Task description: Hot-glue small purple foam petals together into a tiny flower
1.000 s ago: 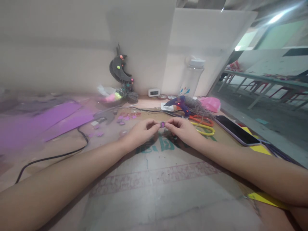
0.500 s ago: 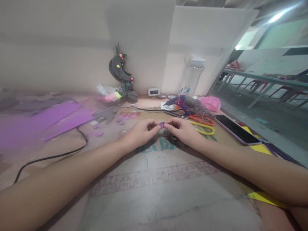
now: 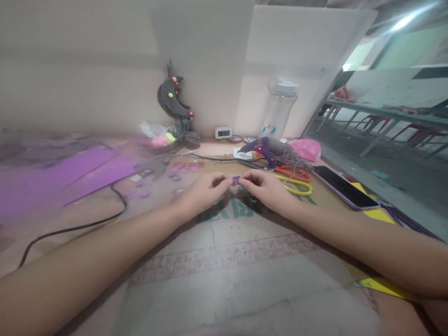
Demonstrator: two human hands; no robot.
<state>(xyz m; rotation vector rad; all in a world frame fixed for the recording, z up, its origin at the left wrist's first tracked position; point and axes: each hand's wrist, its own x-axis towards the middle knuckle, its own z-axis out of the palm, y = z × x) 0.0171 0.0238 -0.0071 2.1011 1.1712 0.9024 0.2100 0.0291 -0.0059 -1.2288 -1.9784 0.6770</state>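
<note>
A plain pale wall (image 3: 87, 93) stands behind a pinkish bench (image 3: 395, 313), and past its edge, toward two o'clock, a grey floor and a long pale green table (image 3: 388, 112) with red stools under it can be seen. Taking the spot where the hands meet as the dial's centre, a small purple piece with a darker edge (image 3: 235, 181) sits there, pinched between the thumb and finger of the left hand (image 3: 206, 191) and those of the right hand (image 3: 269, 189), their tips nearly touching; its exact shape is too small to tell. Below it, toward six o'clock, lies a flat brown cardboard sheet (image 3: 227, 284) printed with green characters and a red patterned band. Loose little purple cut-outs (image 3: 175, 177) are scattered near nine o'clock, with large flat purple sheets (image 3: 94, 172) farther out, blurred. A dark grey crescent-shaped ornament with coloured beads (image 3: 174, 103) stands toward eleven, a small white digital clock (image 3: 223, 133) near twelve, and a clear bottle with a pale lid (image 3: 280, 109) at one. A dark blue glue gun (image 3: 263, 150) lies between one and two, beside tangled grey yarn (image 3: 284, 151). Near three are orange scissor-like handles (image 3: 297, 174), yellow looped handles (image 3: 304, 190) and a dark-screened phone (image 3: 345, 186).
</note>
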